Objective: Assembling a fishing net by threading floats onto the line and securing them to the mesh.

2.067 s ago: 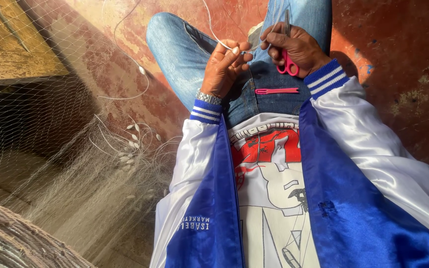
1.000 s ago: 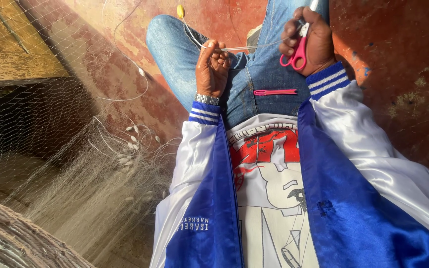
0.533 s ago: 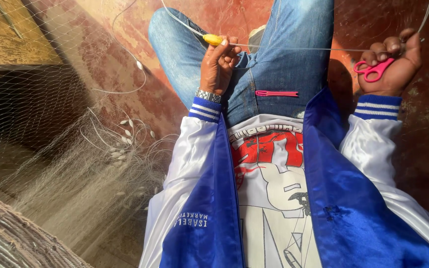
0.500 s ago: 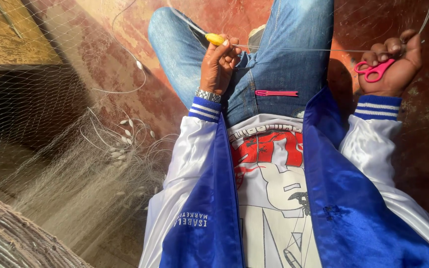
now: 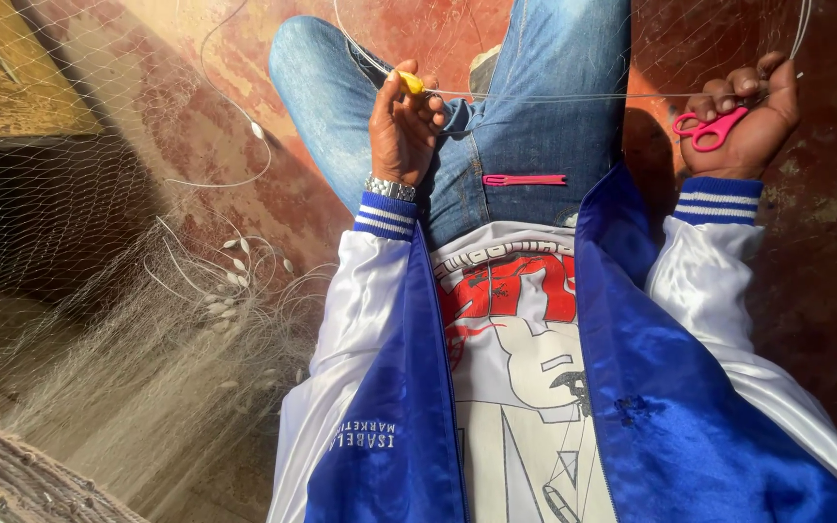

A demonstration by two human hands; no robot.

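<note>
Left hand [image 5: 404,131]: I see its fingers curled shut around a small yellow netting needle [image 5: 411,82], held over the left knee.
Right hand [image 5: 743,121]: closed on pink scissors [image 5: 709,126], out to the right, well apart from the other hand.
Line: 1 thin nylon line [image 5: 573,96] runs taut between the 2 hands.
Fishing net [image 5: 138,358]: heaped on the red floor at left, white floats in it.
Lap: pink pen [image 5: 525,179] on the jeans.

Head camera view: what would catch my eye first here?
Probably the pink scissors gripped in the right hand at upper right, and the thin line stretched from there to the left hand, which pinches a small yellow piece. A pale fishing net lies heaped at lower left.
</note>
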